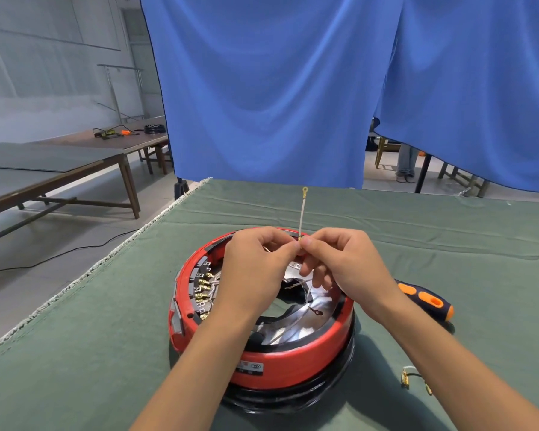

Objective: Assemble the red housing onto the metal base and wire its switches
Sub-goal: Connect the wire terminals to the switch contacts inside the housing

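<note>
A round red housing sits over a shiny metal base on a black ring, in the middle of the green cloth. Brass terminals line its inner left wall. Both hands hover above its far rim. My left hand and my right hand pinch the lower end of a thin white wire that stands upright, with a gold ring terminal at its top. Another thin wire with a dark ring end lies inside on the metal.
An orange and dark blue screwdriver lies right of the housing. A short wire with brass connectors rests on the green cloth at the near right. A blue curtain hangs behind the table; wooden tables stand at left.
</note>
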The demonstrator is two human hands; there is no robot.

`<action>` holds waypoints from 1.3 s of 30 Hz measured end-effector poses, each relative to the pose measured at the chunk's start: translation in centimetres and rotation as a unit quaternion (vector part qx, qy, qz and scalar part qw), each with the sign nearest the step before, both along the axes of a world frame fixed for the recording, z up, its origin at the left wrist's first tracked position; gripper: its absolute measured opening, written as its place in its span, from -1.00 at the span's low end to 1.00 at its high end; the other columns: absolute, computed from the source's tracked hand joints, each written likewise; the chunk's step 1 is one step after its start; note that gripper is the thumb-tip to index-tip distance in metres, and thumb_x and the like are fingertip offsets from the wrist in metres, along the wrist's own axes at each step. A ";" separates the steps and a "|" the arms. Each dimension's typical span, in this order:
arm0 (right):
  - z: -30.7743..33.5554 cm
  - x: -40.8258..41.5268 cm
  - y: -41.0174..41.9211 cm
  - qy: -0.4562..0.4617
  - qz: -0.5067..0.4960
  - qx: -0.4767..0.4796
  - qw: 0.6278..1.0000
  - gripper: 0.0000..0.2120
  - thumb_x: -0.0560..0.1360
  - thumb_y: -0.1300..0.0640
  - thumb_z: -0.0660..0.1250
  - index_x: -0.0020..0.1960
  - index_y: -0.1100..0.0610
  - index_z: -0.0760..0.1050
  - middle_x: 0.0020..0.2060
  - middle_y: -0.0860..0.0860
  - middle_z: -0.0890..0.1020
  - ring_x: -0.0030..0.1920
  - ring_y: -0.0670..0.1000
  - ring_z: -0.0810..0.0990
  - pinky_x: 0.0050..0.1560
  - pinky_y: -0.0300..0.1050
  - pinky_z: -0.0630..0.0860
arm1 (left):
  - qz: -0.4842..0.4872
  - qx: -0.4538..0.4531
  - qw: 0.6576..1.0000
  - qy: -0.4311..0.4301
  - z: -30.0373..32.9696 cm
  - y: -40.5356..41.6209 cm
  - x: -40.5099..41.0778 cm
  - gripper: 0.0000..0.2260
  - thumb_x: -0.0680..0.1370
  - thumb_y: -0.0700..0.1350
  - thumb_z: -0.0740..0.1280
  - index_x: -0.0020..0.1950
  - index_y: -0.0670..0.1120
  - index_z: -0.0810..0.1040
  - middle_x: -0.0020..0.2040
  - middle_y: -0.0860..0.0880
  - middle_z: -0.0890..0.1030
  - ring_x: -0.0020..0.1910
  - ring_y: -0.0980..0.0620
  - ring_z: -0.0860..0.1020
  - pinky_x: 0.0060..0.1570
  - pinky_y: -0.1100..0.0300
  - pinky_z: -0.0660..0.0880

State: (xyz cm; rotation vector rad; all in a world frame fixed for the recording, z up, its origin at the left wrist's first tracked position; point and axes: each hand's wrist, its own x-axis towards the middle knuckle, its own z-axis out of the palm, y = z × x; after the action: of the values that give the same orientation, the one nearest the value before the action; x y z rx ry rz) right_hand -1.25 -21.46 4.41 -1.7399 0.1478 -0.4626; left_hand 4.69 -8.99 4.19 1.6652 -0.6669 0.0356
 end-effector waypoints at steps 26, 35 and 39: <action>-0.5 -0.4 -1.4 -0.105 -0.078 -0.474 0.871 -0.92 0.33 0.17 0.53 -0.23 0.04 0.66 -0.18 -0.14 0.66 0.10 0.04 0.53 0.15 0.03 0.35 | 0.024 0.132 0.989 0.058 -0.3 0.0 0.6 -0.86 0.43 -0.19 0.35 -0.31 -0.15 0.63 -0.36 -0.13 0.61 -0.40 -0.01 0.47 -0.38 0.13 0.42; -0.8 -0.2 -0.3 -0.017 -0.039 -0.250 0.967 -0.91 0.38 0.22 0.48 -0.24 0.05 0.66 -0.34 -0.09 0.68 -0.26 -0.12 0.65 -0.07 -0.03 0.57 | 0.044 -0.103 0.983 0.147 2.2 2.7 2.1 -0.82 0.49 -0.30 0.30 -0.28 -0.18 0.63 -0.40 -0.06 0.63 -0.45 0.10 0.53 -0.53 0.27 0.48; -1.1 0.0 0.0 -0.003 -0.041 -0.251 0.967 -0.93 0.40 0.18 0.46 -0.23 0.03 0.66 -0.32 -0.10 0.69 -0.22 -0.08 0.66 -0.04 0.02 0.57 | 0.142 -0.057 0.980 0.127 1.5 4.9 3.7 -0.82 0.49 -0.24 0.31 -0.28 -0.12 0.63 -0.33 -0.04 0.65 -0.29 0.07 0.52 -0.35 0.21 0.49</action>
State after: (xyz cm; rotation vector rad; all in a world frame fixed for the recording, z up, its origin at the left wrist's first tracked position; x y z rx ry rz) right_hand -1.29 -21.45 3.32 -2.2340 0.1037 -0.6016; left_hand 8.37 -4.14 5.65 1.6087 -0.2267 0.0640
